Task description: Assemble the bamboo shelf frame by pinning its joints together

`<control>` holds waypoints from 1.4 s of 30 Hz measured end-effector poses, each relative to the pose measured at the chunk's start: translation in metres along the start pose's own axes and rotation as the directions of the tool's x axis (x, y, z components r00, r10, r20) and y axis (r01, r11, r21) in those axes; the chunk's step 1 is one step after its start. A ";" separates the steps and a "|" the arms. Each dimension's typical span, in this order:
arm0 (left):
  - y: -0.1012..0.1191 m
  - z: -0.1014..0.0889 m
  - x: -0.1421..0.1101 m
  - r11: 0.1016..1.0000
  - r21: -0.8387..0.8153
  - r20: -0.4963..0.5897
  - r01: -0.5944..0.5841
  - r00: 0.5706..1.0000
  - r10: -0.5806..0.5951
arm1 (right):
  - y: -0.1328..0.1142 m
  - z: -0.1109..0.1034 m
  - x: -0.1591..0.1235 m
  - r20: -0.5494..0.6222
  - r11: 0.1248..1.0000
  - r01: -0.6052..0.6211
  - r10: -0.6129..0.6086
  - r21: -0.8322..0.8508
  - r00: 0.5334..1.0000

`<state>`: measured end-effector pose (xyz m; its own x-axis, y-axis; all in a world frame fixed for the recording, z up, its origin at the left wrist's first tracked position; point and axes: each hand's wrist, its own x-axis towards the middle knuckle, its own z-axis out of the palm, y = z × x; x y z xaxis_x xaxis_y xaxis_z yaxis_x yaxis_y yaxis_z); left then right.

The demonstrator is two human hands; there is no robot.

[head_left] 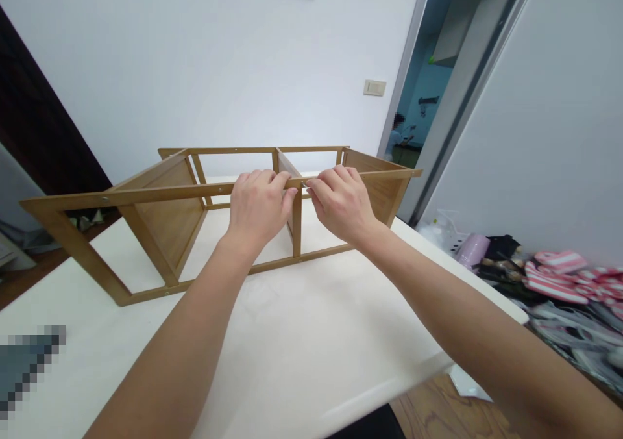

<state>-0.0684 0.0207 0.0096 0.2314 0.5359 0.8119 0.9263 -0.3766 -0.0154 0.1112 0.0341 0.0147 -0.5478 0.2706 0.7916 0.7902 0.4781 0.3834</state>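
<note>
A brown wooden shelf frame lies on its side on a white table, with panels at both ends and a divider in the middle. My left hand is closed over the upper front rail, just left of the divider. My right hand is closed in a pinch beside it, at the rail above the divider. Between the two hands a small shiny metal piece shows at the joint; my right fingertips hold it, and its far end is hidden.
A light switch is on the wall behind. An open doorway at the right shows a person in another room. Striped cloth, a purple roll and plastic bags lie right of the table. A pixelated dark shape is at lower left.
</note>
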 end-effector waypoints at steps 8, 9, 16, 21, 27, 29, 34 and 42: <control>0.002 -0.002 0.003 0.998 0.041 0.003 0.039 0.999 -0.039 | 0.000 -0.006 0.002 -0.059 1.000 -0.025 0.026 0.015 0.998; 0.002 -0.002 0.003 0.999 0.039 0.005 0.038 0.999 -0.039 | -0.001 -0.006 0.002 -0.067 1.000 -0.025 0.026 0.014 0.997; 0.001 0.000 0.003 0.999 0.034 -0.013 0.035 0.999 -0.034 | -0.002 -0.006 0.003 -0.067 0.999 0.000 -0.003 -0.034 0.998; 0.001 0.000 0.003 0.999 0.036 -0.019 0.038 0.999 -0.037 | -0.003 -0.005 0.002 -0.068 0.995 0.016 -0.023 -0.094 0.997; 0.001 0.000 0.003 0.998 0.040 -0.034 0.039 0.999 -0.037 | -0.007 -0.003 0.001 -0.067 0.993 -0.003 -0.005 -0.119 0.998; 0.001 0.001 0.003 0.998 0.043 -0.039 0.036 0.999 -0.034 | -0.010 -0.002 0.001 -0.073 0.993 -0.037 0.029 -0.111 0.997; 0.001 0.002 0.003 0.998 0.044 -0.042 0.037 0.999 -0.035 | -0.016 0.002 0.000 -0.080 0.988 -0.139 0.133 -0.071 0.988; 0.001 0.002 0.002 0.998 0.051 -0.029 0.039 0.999 -0.038 | -0.015 0.003 -0.001 -0.019 0.992 -0.097 0.096 -0.080 0.995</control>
<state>-0.0661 0.0227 0.0105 0.1876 0.5273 0.8287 0.9486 -0.3162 -0.0135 0.0993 0.0290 0.0066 -0.4639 0.2993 0.8338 0.8594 0.3807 0.3414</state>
